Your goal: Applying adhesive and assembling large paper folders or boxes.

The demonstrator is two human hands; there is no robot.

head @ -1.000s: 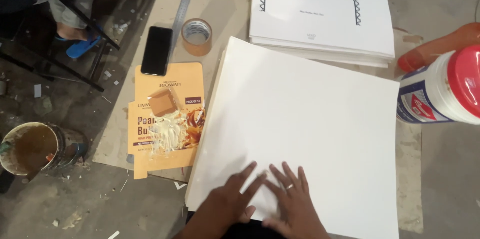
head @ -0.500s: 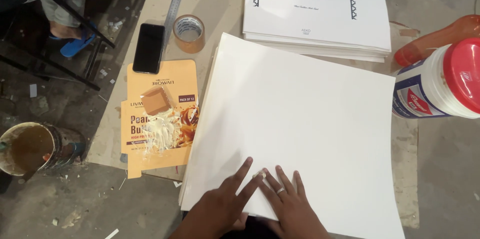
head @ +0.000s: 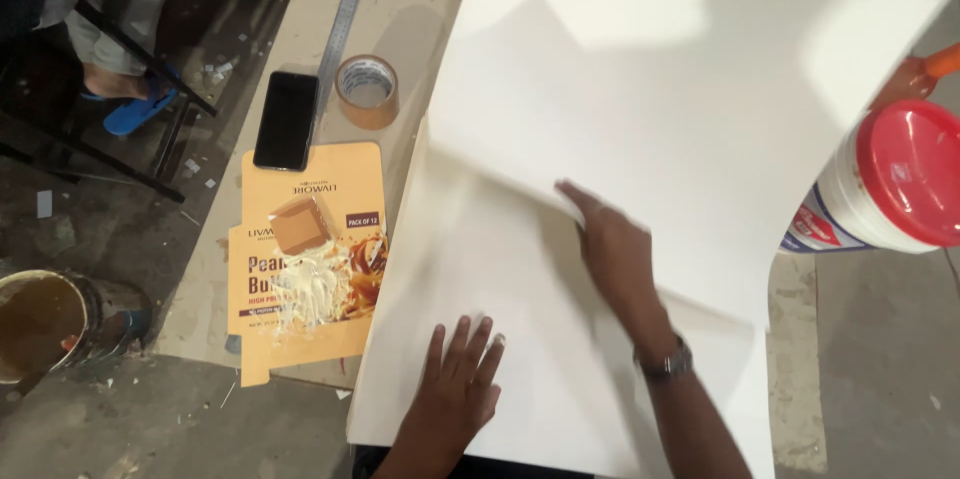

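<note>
**White sheets: top sheet raised, lower sheet pressed flat**

White paper sheets occupy the centre of the work surface. The top sheet (head: 690, 109) is lifted and curls upward away from the person, its near edge raised off the lower sheet (head: 480, 239), which lies flat on the cardboard mat (head: 420, 19).

The right hand (head: 615, 249) reaches in under the raised sheet. Its fingers are extended and close together, with the fingertips at the lifted edge; whether they pinch the paper or only prop it cannot be told from this view. A wristwatch (head: 668, 364) sits on the right wrist.

The left hand (head: 460, 379) lies palm-down on the lower sheet near its closest edge, fingers spread slightly apart and flat, gripping nothing.

Left of the sheets lies a flattened orange carton (head: 305, 259) smeared with pale adhesive, a small brown block (head: 300, 224) resting on it. Beyond it are a black phone (head: 286, 120), a roll of brown tape (head: 367, 91) and a steel ruler (head: 338, 39). A white tub with a red lid (head: 885, 189) stands just right of the raised sheet. A tin (head: 40, 324) sits on the floor at far left.
</note>
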